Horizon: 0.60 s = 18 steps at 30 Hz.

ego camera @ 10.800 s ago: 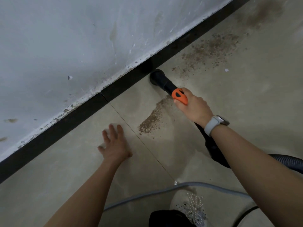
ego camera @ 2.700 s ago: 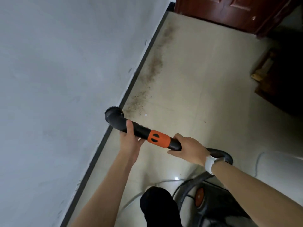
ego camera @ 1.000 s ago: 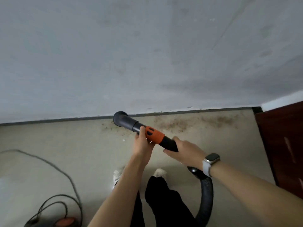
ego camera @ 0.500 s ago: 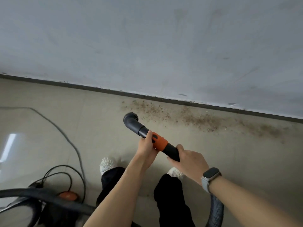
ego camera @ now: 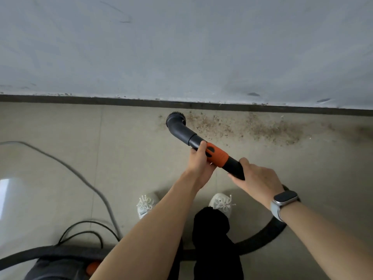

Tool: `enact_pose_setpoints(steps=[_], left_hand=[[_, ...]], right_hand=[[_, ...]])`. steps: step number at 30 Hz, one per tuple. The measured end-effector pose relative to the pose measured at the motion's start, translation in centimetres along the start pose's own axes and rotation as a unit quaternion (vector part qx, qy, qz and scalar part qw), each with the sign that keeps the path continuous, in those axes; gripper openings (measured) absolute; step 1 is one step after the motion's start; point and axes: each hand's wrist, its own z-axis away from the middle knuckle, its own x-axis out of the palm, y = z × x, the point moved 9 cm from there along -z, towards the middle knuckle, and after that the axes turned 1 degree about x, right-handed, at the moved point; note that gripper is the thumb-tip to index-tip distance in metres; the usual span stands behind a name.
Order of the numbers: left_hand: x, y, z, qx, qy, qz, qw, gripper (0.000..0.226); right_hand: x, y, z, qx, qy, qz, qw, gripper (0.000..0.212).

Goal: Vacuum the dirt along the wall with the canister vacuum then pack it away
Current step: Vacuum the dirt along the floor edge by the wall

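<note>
Seen from the head camera, a person stands facing a pale, scuffed plaster wall (ego camera: 181, 47), both hands on the black plastic wand (ego camera: 234, 166) of a canister vacuum. The left hand (ego camera: 198, 160) wraps its fingers around the tube where the smooth black section meets a ribbed orange collar (ego camera: 218, 155); the right hand (ego camera: 256, 178) clasps the wand lower down, thumb laid along the top, a grey-strapped smartwatch (ego camera: 282, 202) with a dark rectangular face on its wrist. The wand ends in a curved elbow and a round brush nozzle (ego camera: 176, 118) ringed with short bristles, held at the left end of a grainy brown band of dirt (ego camera: 252, 127) that runs rightward along the dark baseboard (ego camera: 80, 99); whether the bristles touch the floor cannot be told. The floor (ego camera: 60, 128) is matte beige tile with thin grout lines. A black corrugated hose (ego camera: 268, 233) loops behind the right forearm and across the floor at the feet. White shoes (ego camera: 146, 204) with beaded tops and black trouser legs show below. At lower left sit the grey vacuum body (ego camera: 58, 267) with an orange part, a grey cable (ego camera: 84, 178) and thin black cords. No writing is legible.
</note>
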Motion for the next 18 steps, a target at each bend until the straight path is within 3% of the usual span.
enact_pose_setpoints(steps=[5,8,12,18], left_hand=[[-4.9,2.1,-8.8,0.022,0.036,0.018,0.999,0.043],[-8.1,5.2,-14.9,0.062,0.057,0.014,0.996,0.045],[-11.3,9.7,-21.7,0.125,0.081,-0.016,0.989,0.037],[-15.2,11.8,-27.9,0.153,0.146,-0.069,0.975,0.022]], right_hand=[[5.5,-2.7,-8.4,-0.032,0.033,0.018,0.999,0.044],[8.3,-6.0,-14.0,-0.051,0.106,0.026,0.993,0.045],[11.1,-9.7,-20.6,-0.062,0.156,-0.045,0.985,0.041],[13.5,-13.2,-24.9,-0.092,0.214,-0.047,0.971,0.039]])
